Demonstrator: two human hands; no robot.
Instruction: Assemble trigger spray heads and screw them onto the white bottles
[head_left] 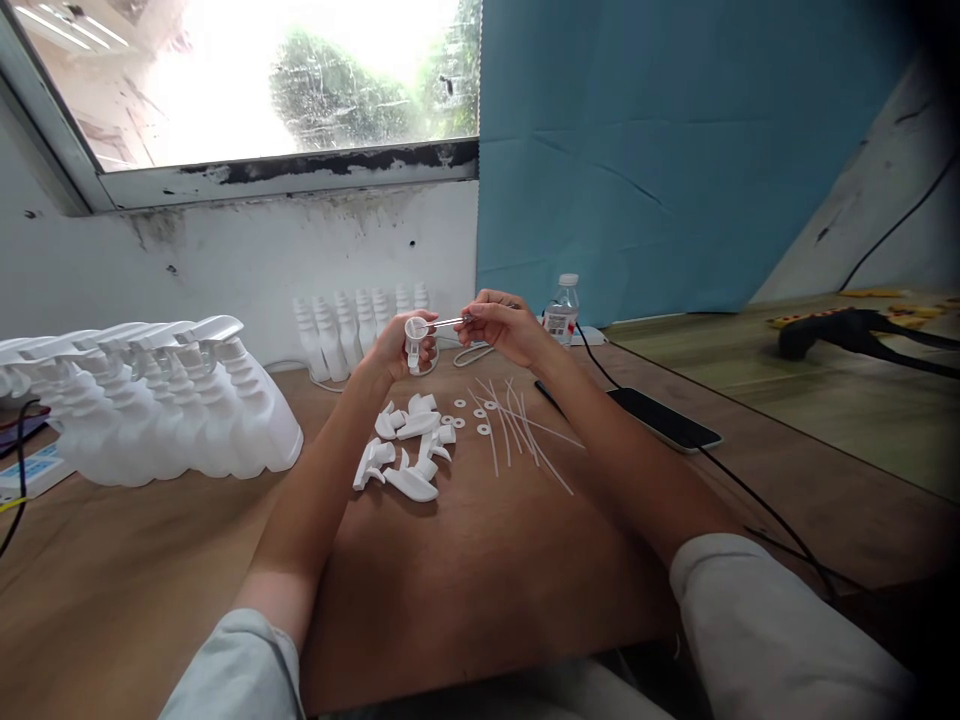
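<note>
Over the far part of the table, my left hand is closed on a white plastic trigger spray head, its round opening facing me. My right hand pinches metal tweezers, which point left with their tips at that opening. Whether the tips grip anything is too small to make out. Below the hands lie several loose white spray heads. Small white ring washers are scattered beside them, and several thin white tubes lie crossed to the right.
White ribbed bottles stand in a row at left, with white spray heads lying on top. More white bottles line the wall. A clear labelled bottle and a phone with a black cable are at right.
</note>
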